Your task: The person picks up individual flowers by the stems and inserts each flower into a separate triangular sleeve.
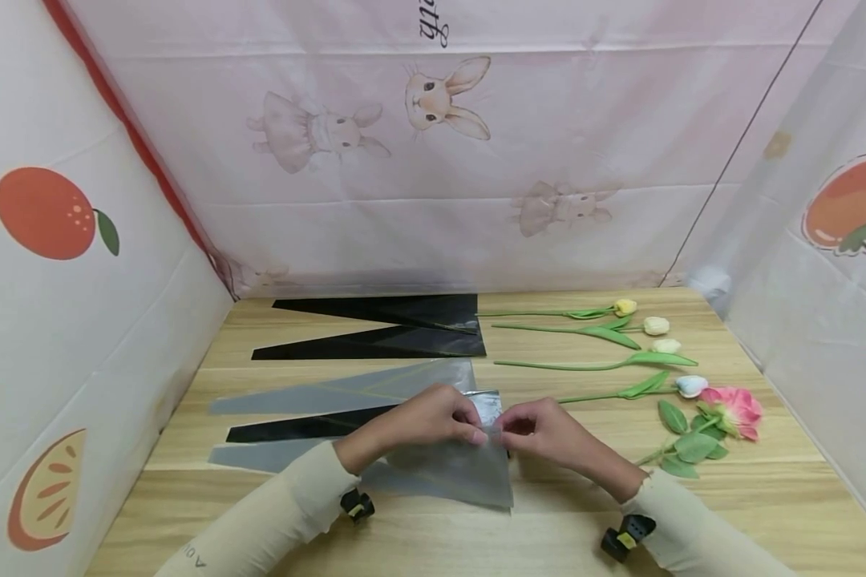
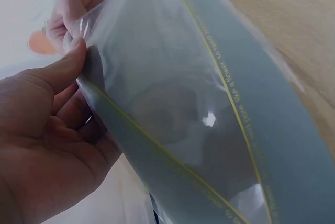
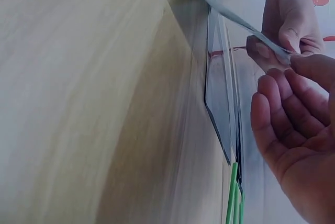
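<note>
In the head view my left hand (image 1: 429, 418) and right hand (image 1: 552, 437) meet over a grey flower sleeve (image 1: 469, 477) with a clear panel. Thumb and fingers of the left hand (image 2: 57, 140) pinch the sleeve's wide end, seen close in the left wrist view. Its clear front (image 2: 167, 82) bulges a little and carries yellow lines with small print. My right hand (image 3: 309, 124) pinches the same edge right beside the left fingertips, its other fingers loosely curled. The sleeve's narrow end lies toward the left, partly hidden under the left forearm.
Black sleeves (image 1: 375, 343) lie flat at the back left, a grey sleeve (image 1: 361, 390) and another black one (image 1: 303, 425) nearer. At the right lie a yellow tulip (image 1: 624, 308), two white tulips, a pale blue tulip (image 1: 691, 387) and a pink rose (image 1: 736, 413). Printed cloth encloses the table.
</note>
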Available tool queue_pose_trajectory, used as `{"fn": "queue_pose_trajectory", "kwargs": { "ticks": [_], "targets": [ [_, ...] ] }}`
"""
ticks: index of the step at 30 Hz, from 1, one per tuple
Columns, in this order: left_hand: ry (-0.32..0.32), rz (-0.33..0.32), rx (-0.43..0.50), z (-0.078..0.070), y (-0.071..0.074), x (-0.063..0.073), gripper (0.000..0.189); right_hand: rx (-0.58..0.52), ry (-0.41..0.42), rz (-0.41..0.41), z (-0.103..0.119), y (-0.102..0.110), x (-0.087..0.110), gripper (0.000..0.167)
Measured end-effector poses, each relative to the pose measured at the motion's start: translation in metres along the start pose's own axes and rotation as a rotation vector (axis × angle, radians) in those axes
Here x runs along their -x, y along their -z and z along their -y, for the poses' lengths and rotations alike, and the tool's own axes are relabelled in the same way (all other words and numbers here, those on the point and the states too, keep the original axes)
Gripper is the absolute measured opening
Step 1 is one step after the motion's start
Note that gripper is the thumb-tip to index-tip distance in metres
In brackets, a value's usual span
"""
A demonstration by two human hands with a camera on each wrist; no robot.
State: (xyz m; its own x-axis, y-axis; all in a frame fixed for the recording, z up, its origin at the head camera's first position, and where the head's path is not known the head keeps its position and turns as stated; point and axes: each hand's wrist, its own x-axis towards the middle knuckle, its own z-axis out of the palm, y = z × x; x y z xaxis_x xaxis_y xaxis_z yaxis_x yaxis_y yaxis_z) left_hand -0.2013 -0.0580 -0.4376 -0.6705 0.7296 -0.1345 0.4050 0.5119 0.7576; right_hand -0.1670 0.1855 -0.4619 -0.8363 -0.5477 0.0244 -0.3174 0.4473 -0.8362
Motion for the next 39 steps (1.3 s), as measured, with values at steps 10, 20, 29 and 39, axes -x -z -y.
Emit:
{"fn": "queue_pose_trajectory", "kwargs": {
  "ticks": [10,20,29,39],
  "targets": [
    [0.024,-0.076,0.093,-0.002,0.001,-0.001,0.012,-0.023,-0.064,0.057,-0.001,-0.005,-0.003,0.025],
    [0.011,-0.087,0.111,-0.001,0.002,-0.003,0.011,-0.048,-0.099,0.046,0.006,-0.005,-0.006,0.017],
    [0.011,-0.110,0.087,0.004,0.011,0.005,0.010,-0.025,-0.094,0.013,0.002,-0.005,-0.012,0.016],
    [0.007,-0.145,0.073,0.008,0.019,0.013,0.009,-0.025,-0.115,-0.027,-0.002,-0.001,-0.011,0.020]
  ]
}}
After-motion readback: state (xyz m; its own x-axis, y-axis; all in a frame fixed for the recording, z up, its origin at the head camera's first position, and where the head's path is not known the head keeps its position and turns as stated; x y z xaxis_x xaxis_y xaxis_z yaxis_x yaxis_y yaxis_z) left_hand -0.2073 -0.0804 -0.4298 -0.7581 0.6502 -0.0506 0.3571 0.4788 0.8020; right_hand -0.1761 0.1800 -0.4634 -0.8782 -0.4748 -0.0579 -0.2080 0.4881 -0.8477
